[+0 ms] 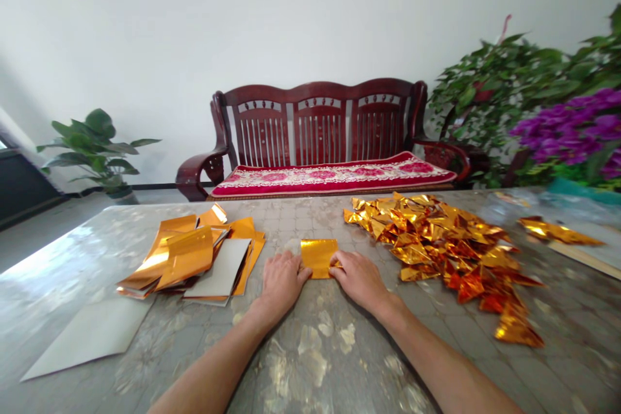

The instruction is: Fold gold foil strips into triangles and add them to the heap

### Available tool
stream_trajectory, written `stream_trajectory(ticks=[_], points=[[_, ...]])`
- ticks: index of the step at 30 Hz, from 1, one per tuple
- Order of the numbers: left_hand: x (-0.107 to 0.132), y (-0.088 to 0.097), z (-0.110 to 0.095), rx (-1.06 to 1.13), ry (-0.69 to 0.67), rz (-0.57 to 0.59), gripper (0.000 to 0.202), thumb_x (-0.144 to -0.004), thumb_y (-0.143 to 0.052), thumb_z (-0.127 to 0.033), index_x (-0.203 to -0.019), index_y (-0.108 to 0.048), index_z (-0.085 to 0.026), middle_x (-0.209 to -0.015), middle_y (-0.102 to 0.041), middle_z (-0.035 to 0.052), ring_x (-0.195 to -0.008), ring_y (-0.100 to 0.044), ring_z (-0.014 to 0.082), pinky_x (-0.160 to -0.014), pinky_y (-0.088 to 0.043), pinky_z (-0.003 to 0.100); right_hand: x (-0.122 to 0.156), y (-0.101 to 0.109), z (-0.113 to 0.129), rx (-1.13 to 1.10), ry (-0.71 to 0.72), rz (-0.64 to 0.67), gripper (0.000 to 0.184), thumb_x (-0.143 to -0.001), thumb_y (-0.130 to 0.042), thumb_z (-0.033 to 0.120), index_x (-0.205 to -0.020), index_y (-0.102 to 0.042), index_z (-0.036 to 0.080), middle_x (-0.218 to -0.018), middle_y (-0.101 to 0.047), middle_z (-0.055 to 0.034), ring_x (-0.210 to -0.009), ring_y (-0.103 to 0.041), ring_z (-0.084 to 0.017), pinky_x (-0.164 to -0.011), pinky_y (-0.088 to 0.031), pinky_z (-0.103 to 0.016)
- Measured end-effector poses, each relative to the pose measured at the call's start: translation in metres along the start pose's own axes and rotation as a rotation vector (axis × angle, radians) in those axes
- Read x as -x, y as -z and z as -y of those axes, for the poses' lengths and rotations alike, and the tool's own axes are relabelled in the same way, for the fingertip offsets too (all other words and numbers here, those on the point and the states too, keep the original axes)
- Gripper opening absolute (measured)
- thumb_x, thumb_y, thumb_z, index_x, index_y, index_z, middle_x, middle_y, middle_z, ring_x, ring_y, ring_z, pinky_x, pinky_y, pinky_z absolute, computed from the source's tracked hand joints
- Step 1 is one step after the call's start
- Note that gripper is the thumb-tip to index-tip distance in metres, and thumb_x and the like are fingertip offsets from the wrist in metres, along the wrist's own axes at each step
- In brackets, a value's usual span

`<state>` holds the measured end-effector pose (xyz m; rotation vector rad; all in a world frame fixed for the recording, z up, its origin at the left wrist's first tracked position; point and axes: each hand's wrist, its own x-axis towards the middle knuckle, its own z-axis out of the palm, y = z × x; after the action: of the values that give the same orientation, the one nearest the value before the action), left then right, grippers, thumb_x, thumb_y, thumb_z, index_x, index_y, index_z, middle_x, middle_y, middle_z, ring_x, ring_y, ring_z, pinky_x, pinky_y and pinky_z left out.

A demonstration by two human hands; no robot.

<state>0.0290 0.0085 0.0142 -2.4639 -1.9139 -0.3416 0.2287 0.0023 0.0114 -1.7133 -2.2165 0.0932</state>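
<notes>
A small sheet of gold foil paper [319, 259] lies on the patterned table between my hands, its shiny side up. At its left edge, my left hand [284, 278] grips the paper with curled fingers. My right hand [358, 277] has the right edge pinched between thumb and fingers. To the left sits a loose stack of gold foil sheets [191, 259], some showing their pale backs. A heap of folded gold foil pieces [436, 233] spreads over the table on the right.
A pale sheet [92, 336] lies at the left of the table [310, 362]. Clear plastic [509, 204] and a foil piece [557, 230] are at the far right. Behind the table stand a wooden bench [317, 123], a potted plant [99, 155] and purple flowers [572, 126].
</notes>
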Motion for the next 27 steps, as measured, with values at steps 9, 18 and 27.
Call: stream_trajectory(ticks=[9, 18, 27], points=[[0.000, -0.001, -0.003, -0.072, -0.009, 0.007, 0.031, -0.093, -0.053, -0.043, -0.088, -0.069, -0.017, -0.095, -0.068, 0.0103, -0.095, -0.061, 0.0268, -0.084, -0.040, 0.037, 0.000, 0.001, 0.002, 0.023, 0.003, 0.008, 0.011, -0.090, -0.059, 0.030, -0.097, -0.064, 0.023, -0.095, -0.073, -0.0042, -0.091, -0.065, -0.022, -0.072, -0.038, -0.030], [0.004, -0.008, -0.005, 0.032, -0.121, -0.145, 0.014, -0.091, -0.060, -0.028, -0.104, -0.066, -0.024, -0.108, -0.063, 0.0064, -0.101, -0.056, 0.0249, -0.084, -0.043, 0.037, 0.002, -0.008, -0.003, 0.040, 0.010, -0.080, 0.010, -0.090, -0.060, 0.025, -0.099, -0.063, 0.023, -0.099, -0.068, -0.0039, -0.092, -0.061, -0.020, -0.074, -0.038, -0.030], [0.015, -0.007, -0.018, -0.112, -0.374, -0.004, 0.013, -0.092, -0.054, -0.015, -0.100, -0.064, -0.019, -0.097, -0.064, 0.0063, -0.091, -0.058, 0.0221, -0.081, -0.046, 0.034, 0.010, -0.007, 0.003, 0.145, 0.428, -0.134, 0.012, -0.094, -0.059, 0.021, -0.095, -0.070, 0.024, -0.090, -0.067, -0.0027, -0.091, -0.056, -0.019, -0.079, -0.039, -0.031]])
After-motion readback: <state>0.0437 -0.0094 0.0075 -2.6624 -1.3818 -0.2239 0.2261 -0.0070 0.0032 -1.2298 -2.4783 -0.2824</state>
